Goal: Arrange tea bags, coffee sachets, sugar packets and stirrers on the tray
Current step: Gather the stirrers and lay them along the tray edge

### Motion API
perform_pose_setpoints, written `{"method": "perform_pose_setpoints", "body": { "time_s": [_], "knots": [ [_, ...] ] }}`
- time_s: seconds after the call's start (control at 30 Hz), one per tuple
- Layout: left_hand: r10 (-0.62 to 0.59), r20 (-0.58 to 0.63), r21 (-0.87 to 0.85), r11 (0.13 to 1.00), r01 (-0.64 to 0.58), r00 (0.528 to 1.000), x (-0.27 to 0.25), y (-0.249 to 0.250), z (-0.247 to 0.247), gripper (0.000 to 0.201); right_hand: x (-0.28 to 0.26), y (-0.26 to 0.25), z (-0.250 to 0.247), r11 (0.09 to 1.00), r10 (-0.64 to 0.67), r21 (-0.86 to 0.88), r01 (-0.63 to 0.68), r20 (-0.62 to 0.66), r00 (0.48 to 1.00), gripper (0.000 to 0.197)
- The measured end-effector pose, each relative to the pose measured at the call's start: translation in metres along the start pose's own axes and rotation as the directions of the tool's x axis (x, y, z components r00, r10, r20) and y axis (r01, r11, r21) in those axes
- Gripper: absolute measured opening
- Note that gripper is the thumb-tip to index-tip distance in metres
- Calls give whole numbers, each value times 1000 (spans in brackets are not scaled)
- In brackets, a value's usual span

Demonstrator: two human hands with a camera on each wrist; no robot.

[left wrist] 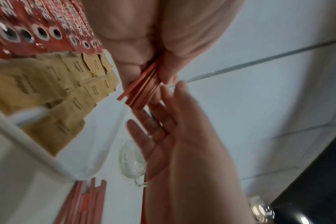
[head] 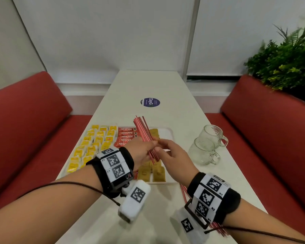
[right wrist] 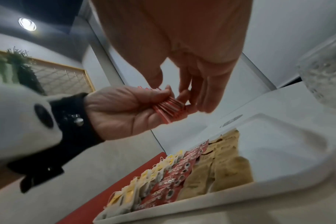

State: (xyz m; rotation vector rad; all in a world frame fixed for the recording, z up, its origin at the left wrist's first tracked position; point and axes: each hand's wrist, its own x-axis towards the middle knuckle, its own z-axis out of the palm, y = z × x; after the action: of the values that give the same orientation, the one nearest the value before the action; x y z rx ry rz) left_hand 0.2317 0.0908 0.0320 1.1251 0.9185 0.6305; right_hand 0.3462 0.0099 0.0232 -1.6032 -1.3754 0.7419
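White table (head: 165, 88) carries a white tray (head: 168, 132), two glass mugs (head: 208, 147), loose red stirrers (head: 184, 191)

We seem to sit in a café booth: red padded benches (head: 25, 124) flank a long pale table (head: 148, 85), a branded round sticker (head: 150, 102) beyond our fingers, glass mugs (head: 209, 145) to their right, greenery (head: 289, 59) behind.

The head view is evenly and softly lit, sharp at the centre, its edges bowed and the plant (head: 289, 55) smeared. Both wrist views are dimmer and blurred – the left hand (left wrist: 159, 37) soft, the tray (right wrist: 278, 195) rim hazy. One ceiling lamp (right wrist: 27, 24) glares – shadows stay faint.
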Motion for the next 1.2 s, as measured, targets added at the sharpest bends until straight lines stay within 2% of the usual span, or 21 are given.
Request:
{"method": "perform_pose_setpoints", "body": {
  "time_s": [0.1, 0.2, 0.27, 0.33, 0.43, 0.57, 0.7, 0.8, 0.87, 0.97, 1.1, 1.2],
  "knots": [
    [-47, 21, -89, 995, 48, 999, 17, 7, 3, 22, 9, 3, -4, 969, -39, -243, 40, 9, 999, 34],
    [-84, 48, -103, 991, 88, 995, 31, 14, 6, 22, 20, 3, -6, 932, -59, -359, 57, 5, 998, 18],
    [-137, 78, -107, 984, 145, 987, 39, 18, 9, 23, 29, 3, -6, 916, -16, -401, 19, 9, 1000, 16],
    [-192, 93, -85, 976, 200, 977, 48, 21, 12, 14, 40, 4, -6, 917, 36, -398, -36, -7, 999, 16],
    [-255, 105, -69, 962, 263, 961, 63, 24, 16, 14, 56, 6, -2, 936, 108, -331, -116, -44, 993, 20],
    [-317, 75, -62, 945, 322, 945, 88, 26, 21, 15, 72, 6, 3, 958, 199, -210, -194, 0, 980, 34],
    [-367, 72, -28, 929, 370, 927, 108, 23, 23, 11, 81, 3, 3, 956, 214, -207, -206, 16, 977, 30],
    [-396, 143, -6, 916, 401, 907, 120, 18, 22, 25, 91, 8, 5, 932, 282, -244, -266, 33, 959, 22],
    [-400, 166, -24, 912, 409, 901, 129, 14, 19, 25, 101, 18, 4, 897, 353, -293, -330, 25, 935, 17],
    [-388, 114, -33, 919, 393, 915, 142, 10, 12, 17, 117, 33, 1, 789, 484, -439, -430, 11, 875, 25],
    [-362, 24, -20, 932, 362, 932, 159, 8, 2, 31, 126, 38, 0, 656, 554, -608, -447, -14, 833, 30],
    [-360, 34, 1, 933, 360, 932, 161, 7, 1, 39, 133, 40, 3, 614, 578, -635, -468, -41, 815, 29]
  ]
}}
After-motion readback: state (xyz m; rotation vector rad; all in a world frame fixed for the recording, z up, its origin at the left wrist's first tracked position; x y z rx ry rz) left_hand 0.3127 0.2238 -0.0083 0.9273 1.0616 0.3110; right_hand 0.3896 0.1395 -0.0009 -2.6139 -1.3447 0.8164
